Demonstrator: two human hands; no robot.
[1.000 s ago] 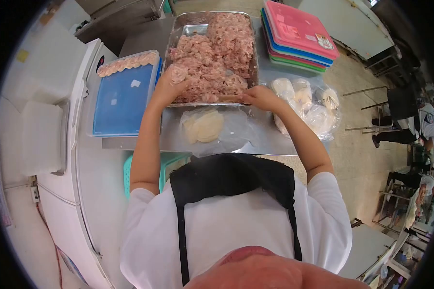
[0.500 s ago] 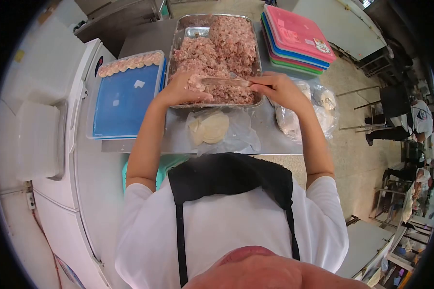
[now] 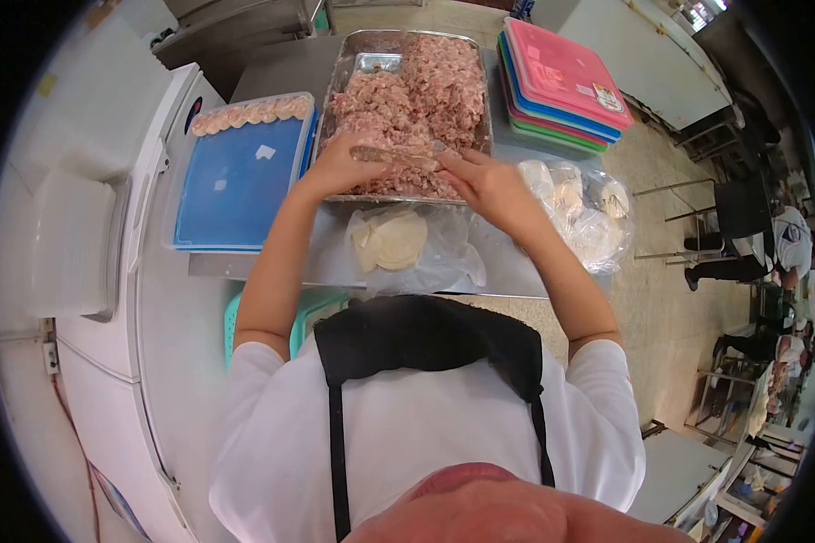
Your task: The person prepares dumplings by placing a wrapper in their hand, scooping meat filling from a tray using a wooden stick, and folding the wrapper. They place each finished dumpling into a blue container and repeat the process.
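Note:
A deep metal tray (image 3: 413,198) holds a heap of pink minced meat (image 3: 444,86). Over its near end, my right hand (image 3: 491,185) grips the end of a flat spatula (image 3: 394,157), smeared with meat and lying crosswise. The spatula's far end reaches my left hand (image 3: 337,168), which is curled at the tray's near left corner; what lies in its palm is hidden. Just in front of the tray, a stack of round dough wrappers (image 3: 391,241) rests on a clear plastic bag (image 3: 457,258).
Left of the tray, a blue lidded box (image 3: 231,199) carries a row of filled dumplings (image 3: 249,114). Coloured lids (image 3: 566,72) are stacked at the right, above bagged wrappers (image 3: 575,213). A white fridge (image 3: 100,326) stands left; a seated person (image 3: 791,237) is far right.
My right hand and the spatula have moved left, bringing the spatula's far end to my left hand. The view has shifted slightly.

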